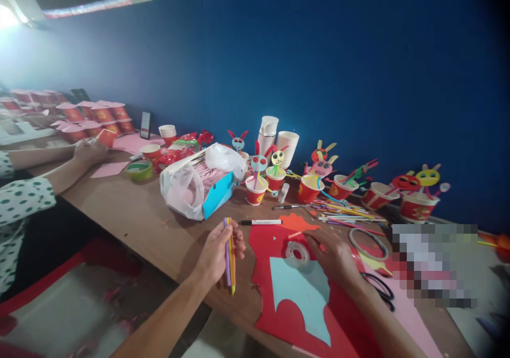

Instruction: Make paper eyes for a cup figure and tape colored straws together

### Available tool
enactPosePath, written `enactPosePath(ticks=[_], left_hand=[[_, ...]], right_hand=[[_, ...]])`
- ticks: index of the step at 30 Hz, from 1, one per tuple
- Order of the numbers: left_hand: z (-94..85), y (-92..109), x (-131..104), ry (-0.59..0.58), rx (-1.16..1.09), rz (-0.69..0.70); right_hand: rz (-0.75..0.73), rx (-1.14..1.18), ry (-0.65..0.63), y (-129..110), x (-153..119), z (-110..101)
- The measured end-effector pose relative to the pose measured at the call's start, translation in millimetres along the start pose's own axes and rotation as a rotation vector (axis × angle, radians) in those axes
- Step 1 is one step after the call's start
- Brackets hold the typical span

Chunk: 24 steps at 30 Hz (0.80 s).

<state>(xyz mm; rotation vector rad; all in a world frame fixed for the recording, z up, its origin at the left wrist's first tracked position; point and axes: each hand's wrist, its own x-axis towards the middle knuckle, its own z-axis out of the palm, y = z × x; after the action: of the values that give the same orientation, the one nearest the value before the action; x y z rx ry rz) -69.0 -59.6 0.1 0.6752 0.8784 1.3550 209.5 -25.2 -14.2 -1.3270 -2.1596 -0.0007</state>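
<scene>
My left hand (223,246) is closed around a small bundle of straws (228,265), purple, yellow and orange, held upright above the table's front part. On the right, my right hand (332,252) reaches palm down over red craft sheet (265,289). Its fingers appear to pinch the end of a short orange straw (295,235); the fingertips are partly hidden. Just below lies a clear tape roll (297,252), overlapping a light blue sheet with curved cut-outs (300,289). Black-handled scissors (380,289) rest beside my right forearm. A marker (262,222) lies between my hands.
Red paper cups with craft figures (257,188) line the back, with loose straws (350,212) before them. A plastic bag of craft pieces (187,188) stands mid-table. Green tape (139,170) lies left. Another person's hand (90,151) holds a red cup at far left.
</scene>
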Motion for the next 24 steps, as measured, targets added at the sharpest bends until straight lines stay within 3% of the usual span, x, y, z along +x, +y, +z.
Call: enactPosePath(ticks=[4, 10, 13, 15, 20, 24], left_hand=[[-0.7, -3.1, -7.5, -0.012, 0.002, 0.011], [-9.8, 0.8, -25.4, 0.007, 0.006, 0.024], [-11.4, 2.7, -30.7, -0.009, -0.034, -0.011], [-10.2, 2.5, -32.3, -0.010, -0.080, -0.055], [-2.8, 3.5, -33.3, -0.054, -0.141, -0.156], [3.0, 9.3, -30.5, -0.094, -0.095, -0.197]], right_hand=[[0.049, 0.063, 0.060, 4.9, -0.3, -0.1], [0.320, 0.216, 0.181, 24.6, -2.2, 1.1], [0.368, 0.266, 0.174, 30.7, -1.2, 1.9], [0.303, 0.294, 0.090, 28.7, 1.3, -1.9], [-0.012, 0.302, -0.317, 3.3, 6.0, -24.2], [-0.075, 0.182, -0.435, -15.1, 1.6, -28.8]])
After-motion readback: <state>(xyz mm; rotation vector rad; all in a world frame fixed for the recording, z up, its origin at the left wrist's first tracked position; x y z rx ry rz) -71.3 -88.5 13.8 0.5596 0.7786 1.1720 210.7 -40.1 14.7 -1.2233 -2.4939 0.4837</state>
